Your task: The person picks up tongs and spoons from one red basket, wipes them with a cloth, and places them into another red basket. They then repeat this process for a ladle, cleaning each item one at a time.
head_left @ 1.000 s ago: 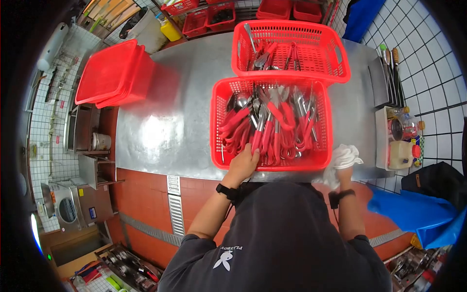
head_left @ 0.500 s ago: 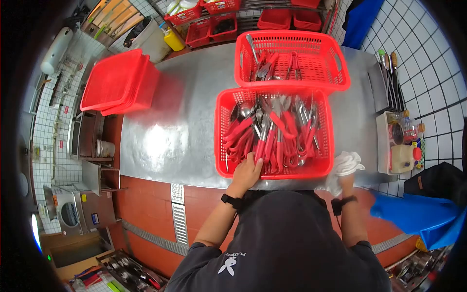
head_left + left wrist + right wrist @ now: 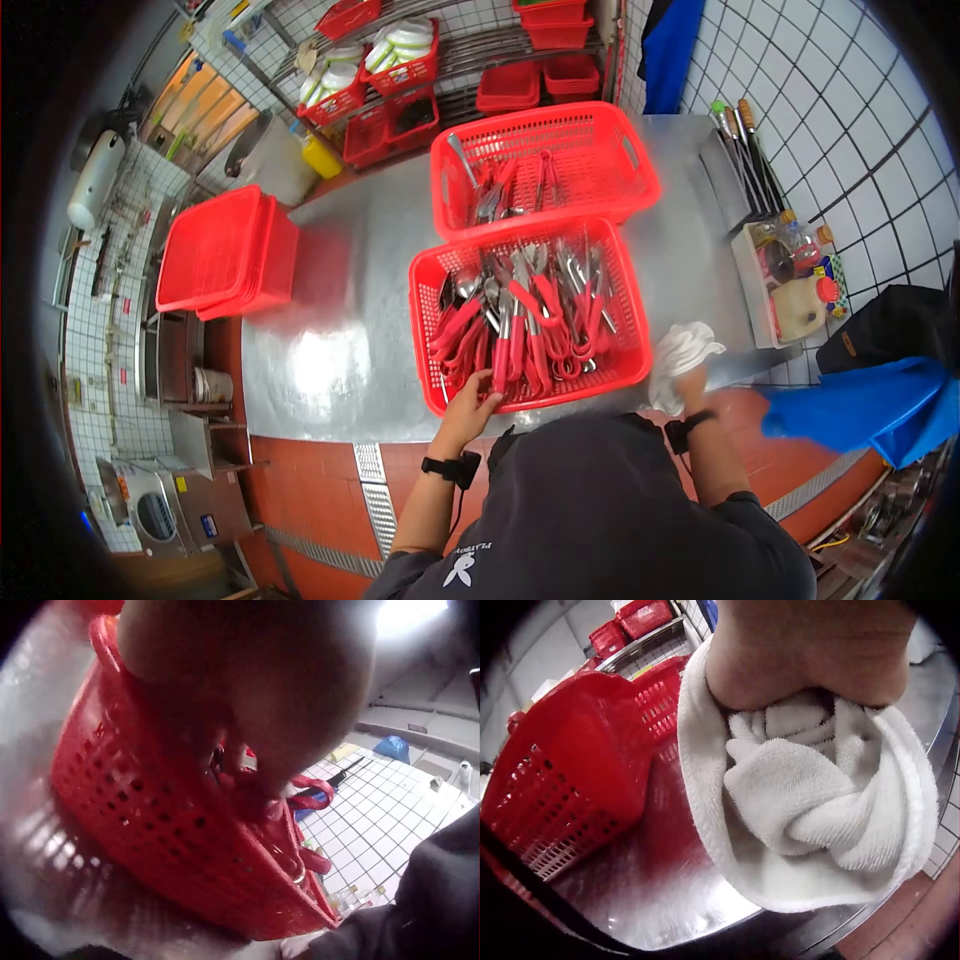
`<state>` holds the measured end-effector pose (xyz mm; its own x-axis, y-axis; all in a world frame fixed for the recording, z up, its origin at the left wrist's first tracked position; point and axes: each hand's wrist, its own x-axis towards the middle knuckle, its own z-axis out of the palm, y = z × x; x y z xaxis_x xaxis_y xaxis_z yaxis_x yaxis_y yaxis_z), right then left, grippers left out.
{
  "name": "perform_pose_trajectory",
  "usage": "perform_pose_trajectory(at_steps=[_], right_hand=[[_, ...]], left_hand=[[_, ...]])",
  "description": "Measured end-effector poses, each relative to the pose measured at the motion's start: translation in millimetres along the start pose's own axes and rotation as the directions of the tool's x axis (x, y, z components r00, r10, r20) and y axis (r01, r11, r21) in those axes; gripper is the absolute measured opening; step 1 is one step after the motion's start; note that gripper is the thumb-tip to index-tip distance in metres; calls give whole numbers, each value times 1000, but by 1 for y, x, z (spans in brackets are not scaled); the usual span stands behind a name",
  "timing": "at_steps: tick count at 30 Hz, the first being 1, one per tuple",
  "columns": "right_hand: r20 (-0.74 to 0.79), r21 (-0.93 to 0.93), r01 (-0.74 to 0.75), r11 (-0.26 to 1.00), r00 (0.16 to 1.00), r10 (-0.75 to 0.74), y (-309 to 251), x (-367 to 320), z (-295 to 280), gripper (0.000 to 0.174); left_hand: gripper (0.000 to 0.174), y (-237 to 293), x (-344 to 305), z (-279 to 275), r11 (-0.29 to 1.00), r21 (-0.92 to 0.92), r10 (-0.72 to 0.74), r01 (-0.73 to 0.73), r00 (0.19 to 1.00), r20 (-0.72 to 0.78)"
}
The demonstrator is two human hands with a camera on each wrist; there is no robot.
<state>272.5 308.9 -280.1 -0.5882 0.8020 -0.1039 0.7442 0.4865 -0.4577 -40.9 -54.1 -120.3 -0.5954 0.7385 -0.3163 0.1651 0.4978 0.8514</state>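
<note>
A red plastic basket (image 3: 630,372) full of red-handled tongs and other metal utensils stands at the table's near edge. My left hand (image 3: 466,408) reaches over its near rim and pinches the red handle of tongs (image 3: 501,362) among the pile. In the left wrist view, the hand covers much of the basket's rim and hides its own grip. My right hand (image 3: 692,388) holds a bunched white towel (image 3: 686,350) just right of the basket. The right wrist view shows the towel (image 3: 795,795) looped and folded below the palm.
Behind, a second red basket (image 3: 640,195) holds fewer utensils. Stacked red baskets (image 3: 215,250) sit at the table's left. On the right are a knife rack (image 3: 735,175) and a white bin (image 3: 752,285) of bottles, beside the tiled wall.
The head view has shifted, so the baskets appear lower and further left. The tongs' handle lies slightly nearer the near rim, the left hand still at it. The right hand keeps the towel.
</note>
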Motion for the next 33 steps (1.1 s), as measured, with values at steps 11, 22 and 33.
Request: perform_pose_trajectory(at_steps=[11, 22, 33], right_hand=[[-82, -177, 158, 971, 981, -175, 1, 6, -2, 57], [23, -125, 254, 959, 967, -253, 12, 19, -7, 51], [-82, -191, 383, 904, 911, -404, -2, 22, -16, 35]], left_hand=[[52, 14, -7, 7, 949, 312, 90, -40, 985, -148], [53, 20, -3, 3, 957, 261, 181, -123, 961, -210], [62, 21, 1, -2, 944, 328, 94, -28, 977, -190]])
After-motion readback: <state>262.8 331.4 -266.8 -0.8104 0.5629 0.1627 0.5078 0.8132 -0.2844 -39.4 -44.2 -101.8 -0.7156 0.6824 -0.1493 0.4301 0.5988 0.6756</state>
